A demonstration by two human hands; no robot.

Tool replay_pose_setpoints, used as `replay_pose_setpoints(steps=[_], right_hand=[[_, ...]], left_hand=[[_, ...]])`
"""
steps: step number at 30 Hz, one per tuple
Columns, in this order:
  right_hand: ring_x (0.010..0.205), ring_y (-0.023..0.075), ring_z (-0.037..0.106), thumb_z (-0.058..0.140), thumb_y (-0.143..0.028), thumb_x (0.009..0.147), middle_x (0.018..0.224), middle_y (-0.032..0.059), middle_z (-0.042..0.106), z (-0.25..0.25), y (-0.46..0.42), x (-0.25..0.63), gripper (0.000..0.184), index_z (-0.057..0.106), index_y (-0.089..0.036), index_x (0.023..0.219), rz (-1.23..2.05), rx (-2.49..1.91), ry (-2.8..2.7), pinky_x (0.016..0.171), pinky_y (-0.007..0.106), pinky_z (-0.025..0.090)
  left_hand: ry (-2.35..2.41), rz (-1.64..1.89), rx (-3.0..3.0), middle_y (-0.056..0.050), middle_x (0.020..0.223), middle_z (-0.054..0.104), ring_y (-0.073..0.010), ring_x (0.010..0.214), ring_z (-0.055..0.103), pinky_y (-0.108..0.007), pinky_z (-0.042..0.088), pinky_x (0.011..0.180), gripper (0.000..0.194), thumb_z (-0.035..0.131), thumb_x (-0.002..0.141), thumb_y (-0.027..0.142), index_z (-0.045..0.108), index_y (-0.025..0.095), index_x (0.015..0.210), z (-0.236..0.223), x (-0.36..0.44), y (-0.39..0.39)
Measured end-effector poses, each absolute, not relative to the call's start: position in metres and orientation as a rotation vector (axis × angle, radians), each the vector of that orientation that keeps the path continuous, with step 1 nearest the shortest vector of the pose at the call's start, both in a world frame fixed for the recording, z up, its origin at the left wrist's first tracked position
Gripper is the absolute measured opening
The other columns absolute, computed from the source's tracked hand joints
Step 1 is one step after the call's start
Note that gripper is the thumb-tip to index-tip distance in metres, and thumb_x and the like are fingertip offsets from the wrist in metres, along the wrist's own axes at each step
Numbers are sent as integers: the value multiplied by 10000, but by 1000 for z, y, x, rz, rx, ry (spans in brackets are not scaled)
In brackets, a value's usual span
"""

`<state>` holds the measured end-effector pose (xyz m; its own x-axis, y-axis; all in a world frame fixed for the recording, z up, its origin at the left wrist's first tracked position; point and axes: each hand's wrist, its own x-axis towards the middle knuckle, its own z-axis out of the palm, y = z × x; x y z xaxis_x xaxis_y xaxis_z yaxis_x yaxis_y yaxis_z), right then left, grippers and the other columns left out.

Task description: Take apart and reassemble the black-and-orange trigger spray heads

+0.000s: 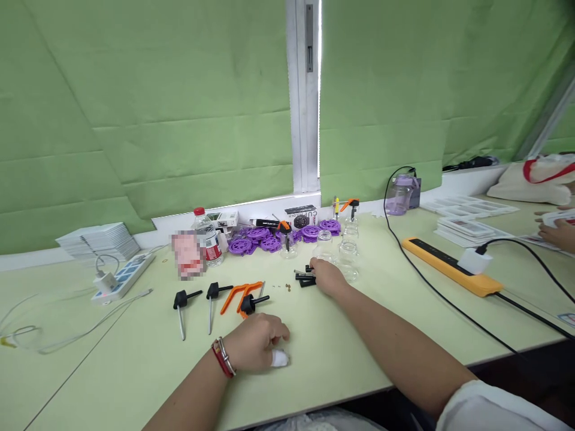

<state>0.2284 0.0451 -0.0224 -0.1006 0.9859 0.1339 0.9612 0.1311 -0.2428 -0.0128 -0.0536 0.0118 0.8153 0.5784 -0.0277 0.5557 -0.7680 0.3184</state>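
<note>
My right hand (329, 276) reaches forward, its fingers closed at a small pile of black plastic parts (307, 282) with a thin metal spring (300, 273) among them. A black piece shows at its fingertips. Resting near the table's front, my left hand (258, 342) holds nothing, its fingers bent and apart from the thumb, which has a white covering. Just beyond it lie a black pump head (252, 304) and orange trigger levers (240, 296). Two more black heads with metal tubes (181, 299) (215, 291) lie further left. Tiny brass-coloured pieces (288, 288) sit between the hands.
Clear glass jars (348, 248) stand beyond my right hand. Purple plastic wheels (260, 238) are heaped at the back, beside a red-capped bottle (206, 239). An orange power strip (449, 266) and black cable (422, 281) lie right; a white power strip (126, 276) lies left. Another person's hand (557, 233) shows far right.
</note>
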Motion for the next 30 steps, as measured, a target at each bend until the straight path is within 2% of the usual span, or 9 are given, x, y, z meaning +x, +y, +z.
replay_pose_setpoints(steps=[3, 8, 17, 30], right_hand=[[802, 184, 559, 433, -19, 763, 928, 92, 610, -21, 45, 226, 273, 514, -163, 980, 96, -1925, -2177, 570, 247, 268], [817, 190, 552, 402, 1, 775, 921, 105, 601, -19, 45, 222, 275, 546, -150, 955, -8, -1928, -2224, 600, 257, 290], [929, 200, 511, 398, 27, 792, 963, 100, 591, -10, 43, 219, 291, 573, -152, 940, -138, -1900, -2253, 690, 259, 335], [898, 197, 517, 417, 69, 729, 942, 89, 597, 4, 35, 229, 317, 575, -148, 898, -185, -1860, -2248, 693, 261, 323]], left_hand=[[807, 81, 2724, 12, 749, 611, -118, 686, 549, -209, 362, 592, 65, 552, 754, 235, 612, 209, 761, 6, -7, -54], [960, 121, 2816, 14, 768, 606, -117, 676, 547, -224, 343, 588, 166, 464, 737, 91, 579, 209, 717, -1, 1, -51], [1446, 60, 2982, -44, 764, 601, -186, 698, 543, -291, 356, 625, 217, 428, 699, 3, 553, 177, 734, -7, 15, -38], [1599, 247, 2959, -40, 747, 591, -180, 708, 537, -325, 362, 748, 283, 397, 659, -60, 532, 162, 771, -8, 11, -34]])
